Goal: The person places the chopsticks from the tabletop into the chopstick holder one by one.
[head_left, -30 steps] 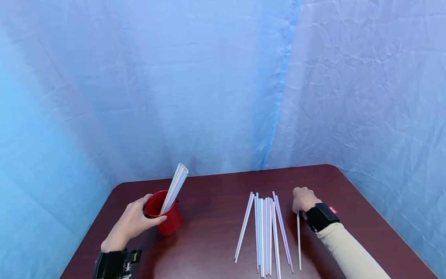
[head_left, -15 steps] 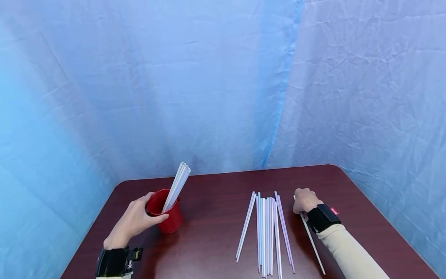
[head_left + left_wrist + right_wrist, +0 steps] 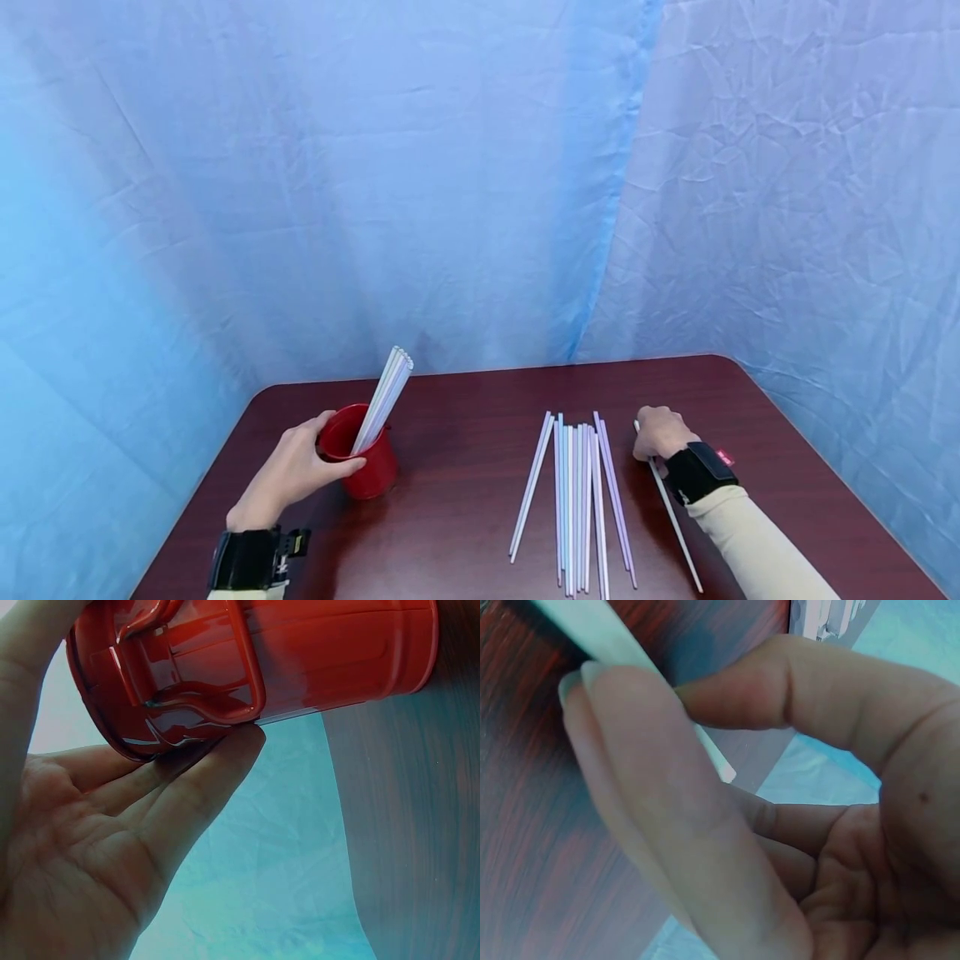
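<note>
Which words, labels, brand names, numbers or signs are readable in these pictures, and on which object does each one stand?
No text can be read in any view.
Small red tag on the black wrist strap of the right hand: too small to read.
Yellowish mark on the black wrist device of the left hand: blurred, unreadable.
Red metal cup, pale plastic sticks, dark wooden table, blue cloth backdrop: no lettering visible.
</note>
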